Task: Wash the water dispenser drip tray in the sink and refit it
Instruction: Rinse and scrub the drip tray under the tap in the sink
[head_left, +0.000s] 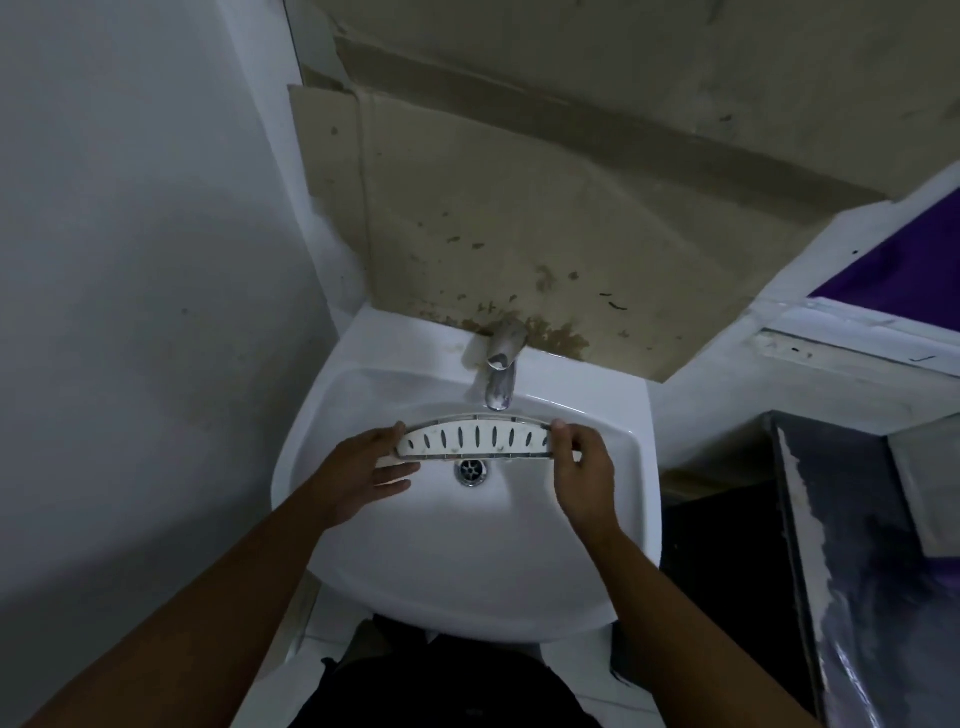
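While both hands pinch the drip tray (475, 436) ends over the sink (641, 499) drain, left hand (363, 475), right hand (582, 467), open tap (501, 371), tilt slots under the spout

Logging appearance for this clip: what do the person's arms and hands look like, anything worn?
Both forearms are bare right to the frame's lower edge: no sleeves visible. The left hand and right hand are bare too, with no gloves, and no watch, ring or bracelet can be seen in this dim picture.

A small, worn washroom: a white ceramic sink (467, 561) with a metal tap (501, 371) stands against a stained cardboard sheet (519, 218), bare wall (130, 260) beside the sink.
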